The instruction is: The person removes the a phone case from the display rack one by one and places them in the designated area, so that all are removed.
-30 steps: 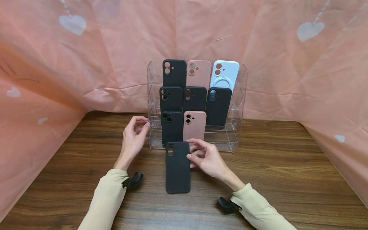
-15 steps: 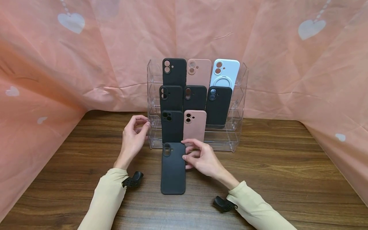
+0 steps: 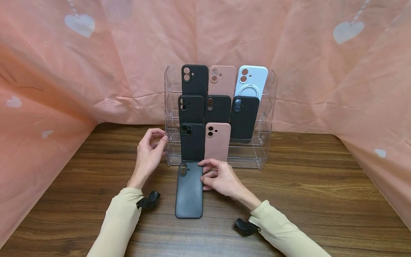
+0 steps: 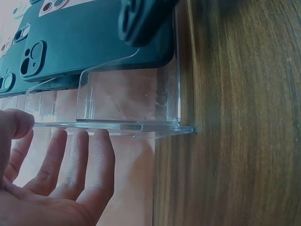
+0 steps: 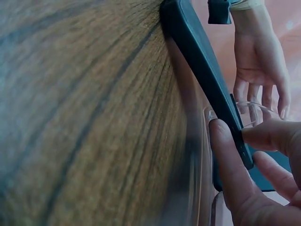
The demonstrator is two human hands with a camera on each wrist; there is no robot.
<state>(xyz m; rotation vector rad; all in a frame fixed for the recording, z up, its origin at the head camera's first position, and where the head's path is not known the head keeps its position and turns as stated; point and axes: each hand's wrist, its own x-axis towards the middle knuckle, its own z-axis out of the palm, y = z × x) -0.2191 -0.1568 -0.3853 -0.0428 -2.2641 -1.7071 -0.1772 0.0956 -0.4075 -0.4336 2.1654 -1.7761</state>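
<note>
My right hand (image 3: 221,178) pinches a plain black phone case (image 3: 189,191) by its upper right edge, thumb in front and fingers behind. The case stands up tilted, its camera cutout at the top left, in front of a clear tiered display rack (image 3: 247,162). In the right wrist view the phone case (image 5: 202,61) is seen edge-on between thumb and fingers. My left hand (image 3: 150,153) holds the rack's left side wall. Bent fingers of the left hand (image 4: 61,188) touch that wall from outside, with the thumb at its edge.
Several cases stand in the rack: a black case (image 3: 192,142) and a pink case (image 3: 217,142) low down, a black case (image 3: 244,119) at the right, a white case (image 3: 255,76) with a ring at the top. Pink cloth (image 3: 302,71) surrounds the wooden table (image 3: 305,185).
My right hand has moved the black phone case to the left and slightly down, and the case now leans back more and catches light. The left hand stays at the rack.
</note>
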